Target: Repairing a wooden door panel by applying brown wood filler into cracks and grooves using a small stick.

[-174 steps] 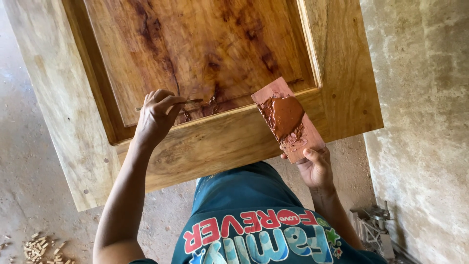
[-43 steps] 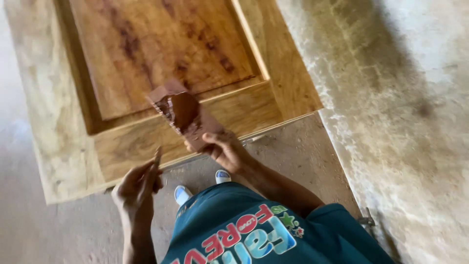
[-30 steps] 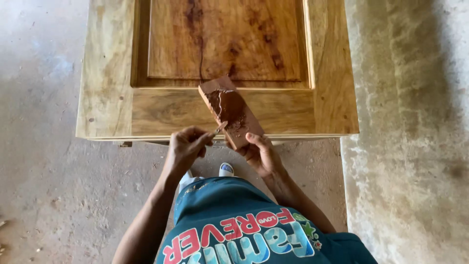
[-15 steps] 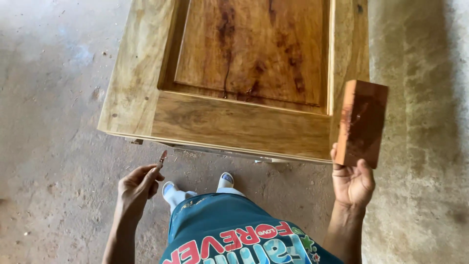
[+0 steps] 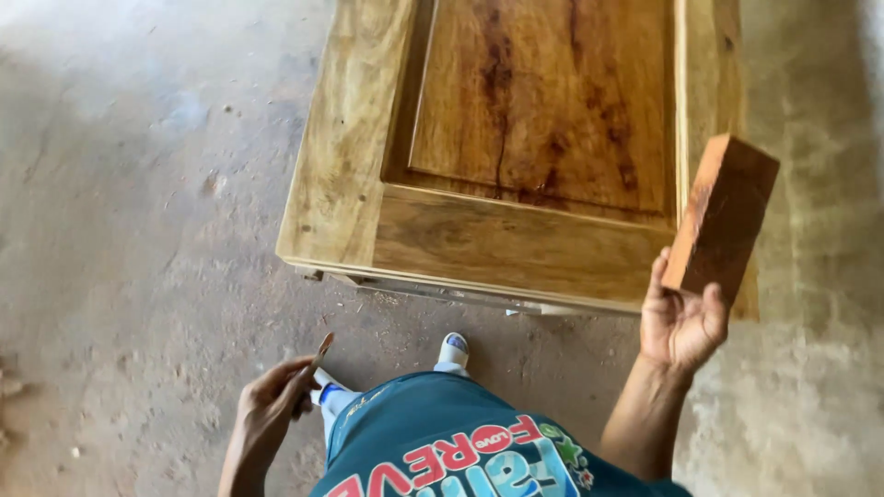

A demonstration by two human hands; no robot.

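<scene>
A wooden door (image 5: pixel 433 239) with a raised centre panel (image 5: pixel 543 101) lies flat in front of me, streaked with dark stain. My right hand (image 5: pixel 680 322) holds up a flat reddish-brown wooden board (image 5: pixel 723 216) by its lower end, over the door's near right corner. My left hand (image 5: pixel 272 405) hangs low at my left side, off the door, pinching a thin stick-like tool (image 5: pixel 318 354) whose tip points up. My teal shirt fills the bottom middle.
Dusty concrete floor (image 5: pixel 138 184) spreads to the left and below the door. A rough pale concrete surface (image 5: pixel 810 396) runs along the right side. My feet in white sandals (image 5: pixel 451 352) stand just short of the door's near edge.
Both hands came off the door. The tool moved from the panel groove to the board, then down to my left side. The board swung out to the right and tilted up.
</scene>
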